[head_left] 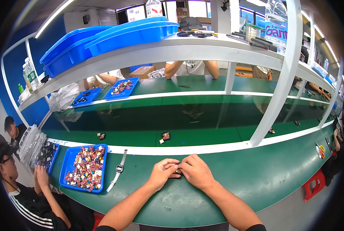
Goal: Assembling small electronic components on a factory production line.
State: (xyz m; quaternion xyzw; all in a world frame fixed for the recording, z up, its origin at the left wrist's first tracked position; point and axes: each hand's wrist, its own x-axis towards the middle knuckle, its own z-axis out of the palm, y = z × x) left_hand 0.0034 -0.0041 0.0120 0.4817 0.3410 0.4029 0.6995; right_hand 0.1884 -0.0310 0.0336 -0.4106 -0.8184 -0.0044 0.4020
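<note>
My left hand (164,174) and my right hand (197,171) meet over the green table in front of me, fingers pinched together. Between them is a small black part (175,176), mostly covered by my fingers, so its exact kind cannot be made out. Left of my hands lies a silver digital wristwatch (119,168) with its band stretched out. Beyond it, a blue tray (62,172) holds a heap of small red, white and yellow components (85,167).
A small component cluster (165,136) sits on the green belt beyond the white rail (149,150). A metal post (275,92) rises at right, under a shelf with blue bins (133,36). A co-worker (25,192) sits at left beside black parts. Scissors (321,151) lie far right.
</note>
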